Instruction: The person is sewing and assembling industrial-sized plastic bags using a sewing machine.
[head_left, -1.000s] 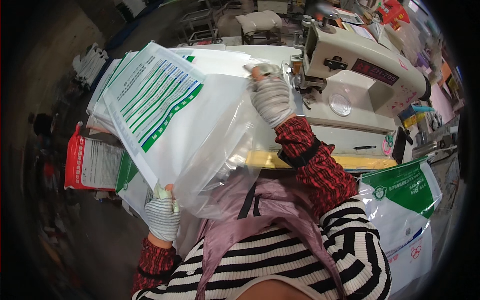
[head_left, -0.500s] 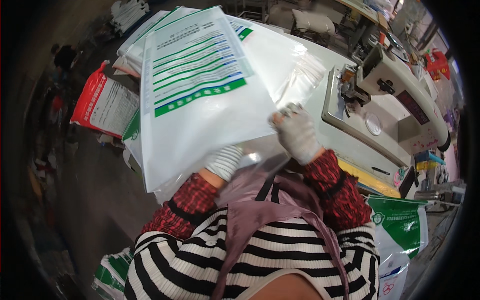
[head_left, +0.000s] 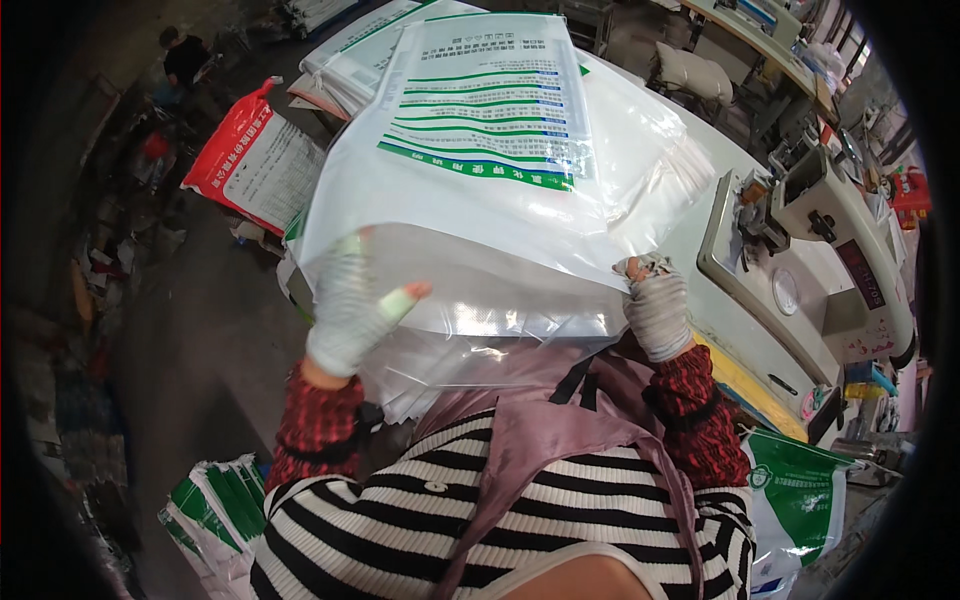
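Note:
A large white plastic sack (head_left: 480, 205) with green stripes and a printed panel lies across the table in front of me. Its mouth gapes toward my body, showing a pale woven inside, and clear plastic film (head_left: 470, 362) hangs below it. My right hand (head_left: 657, 308), in a whitish knit glove with bare fingertips, pinches the sack's right corner at the mouth. At the left side of the mouth is my left hand (head_left: 350, 305), gloved alike, fingers stretched and thumb apart. Its fingertips are blurred against the sack, and I cannot tell whether they touch it.
An industrial sewing machine (head_left: 845, 235) stands at the right on the white table (head_left: 735, 190). Beside it lie a black pen (head_left: 783, 384) and a yellow strip (head_left: 755, 392). A red-and-white sack (head_left: 255, 160) is at the left; green-and-white sacks (head_left: 215, 510) sit lower left.
My left hand has moved left and up from under the near edge, its fingers now spread. The sack's mouth has come open. My right hand keeps its pinch on the corner. The view has shifted left.

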